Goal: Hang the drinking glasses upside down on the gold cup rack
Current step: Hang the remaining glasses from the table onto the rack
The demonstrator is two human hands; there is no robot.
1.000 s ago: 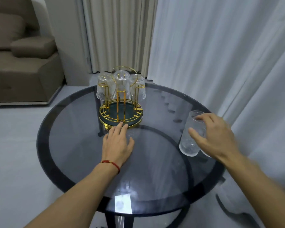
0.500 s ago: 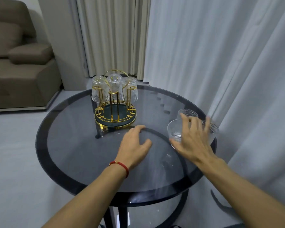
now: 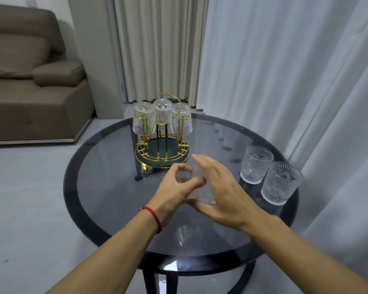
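Observation:
A gold cup rack [image 3: 162,151] with a dark round base stands at the back of the round glass table [image 3: 106,187]. Three clear ribbed glasses [image 3: 162,115] hang upside down on its far pegs. In front of the rack I hold a clear patterned glass [image 3: 197,187] above the table, tilted on its side between both hands. My left hand [image 3: 174,192] grips its base end with thumb and fingers. My right hand [image 3: 223,194] cups its side from the right. Two more glasses stand upright at the table's right edge, one [image 3: 255,164] behind the other [image 3: 280,183].
A brown sofa [image 3: 30,81] stands at the back left. Beige curtains hang behind the table and white curtains [image 3: 285,71] close along its right side. The table's dark rim runs near my forearms.
My right hand has lifted one glass from the group at the right and brought it to the middle. My left hand has risen off the table and taken hold of the glass.

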